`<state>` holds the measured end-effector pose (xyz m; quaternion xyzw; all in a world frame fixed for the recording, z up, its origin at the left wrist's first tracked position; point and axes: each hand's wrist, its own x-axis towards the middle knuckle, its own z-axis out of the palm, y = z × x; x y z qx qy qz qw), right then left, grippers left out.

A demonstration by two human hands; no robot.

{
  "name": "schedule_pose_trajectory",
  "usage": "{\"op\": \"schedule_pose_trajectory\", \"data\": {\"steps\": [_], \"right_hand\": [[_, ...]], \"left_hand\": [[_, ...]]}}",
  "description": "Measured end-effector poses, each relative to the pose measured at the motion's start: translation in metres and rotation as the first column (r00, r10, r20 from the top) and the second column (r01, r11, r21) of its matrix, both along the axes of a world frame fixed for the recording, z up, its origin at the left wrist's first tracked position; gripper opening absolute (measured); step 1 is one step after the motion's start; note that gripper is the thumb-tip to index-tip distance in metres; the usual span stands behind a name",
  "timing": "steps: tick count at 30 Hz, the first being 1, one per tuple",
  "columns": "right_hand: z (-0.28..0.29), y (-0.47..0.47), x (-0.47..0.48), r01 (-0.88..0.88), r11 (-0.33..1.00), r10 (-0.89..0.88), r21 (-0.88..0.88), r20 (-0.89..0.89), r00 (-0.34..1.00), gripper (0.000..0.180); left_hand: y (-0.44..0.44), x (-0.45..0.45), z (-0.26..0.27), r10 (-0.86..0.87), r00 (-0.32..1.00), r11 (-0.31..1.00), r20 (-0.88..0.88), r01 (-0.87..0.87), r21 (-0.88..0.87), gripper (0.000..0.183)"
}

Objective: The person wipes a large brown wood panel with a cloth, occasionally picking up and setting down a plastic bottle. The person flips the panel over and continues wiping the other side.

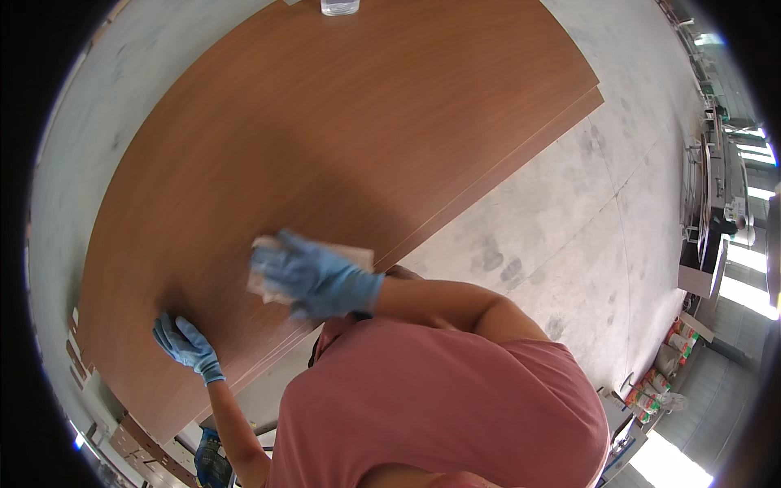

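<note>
A large wood-grain panel (390,122) lies flat in front of me, with a second board's edge showing along its near side. My right hand (317,277), in a blue glove and blurred, presses a pale folded cloth (357,255) against the panel near its close edge. Farther left, my left hand (188,348), also blue-gloved, hovers over or rests on the panel with its fingers apart and nothing in it; contact is hard to tell. At the far edge of the panel stands a clear container (340,6), cut off by the picture's rim.
Concrete floor (518,238) surrounds the panel. Brown boards (161,457) and a dark blue bag (212,459) are at the lower left. Along the right side are a workbench (711,201), stacked sacks (659,378) and a box-like white piece (695,280).
</note>
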<state>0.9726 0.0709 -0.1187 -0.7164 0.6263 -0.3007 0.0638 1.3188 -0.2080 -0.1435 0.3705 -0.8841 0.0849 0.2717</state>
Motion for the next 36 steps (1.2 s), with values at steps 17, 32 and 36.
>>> {"op": "schedule_pose_trajectory", "data": {"steps": [17,32,36], "right_hand": [[-0.037,0.335,-0.535,0.999,0.016,-0.859,-0.028,-0.511,0.000,0.074],[-0.001,0.067,-0.112,0.061,0.988,-0.080,-0.143,-0.128,0.989,0.076],[0.013,0.075,-0.128,-0.018,0.998,0.016,-0.065,-0.037,0.999,0.077]], "left_hand": [[-0.022,0.020,-0.010,0.018,0.984,0.999,0.177,-0.012,-0.036,0.060],[-0.015,-0.001,-0.010,0.070,0.966,0.984,0.248,-0.026,-0.174,0.060],[0.019,-0.048,0.014,0.030,0.990,0.973,0.139,0.003,-0.232,0.060]]}}
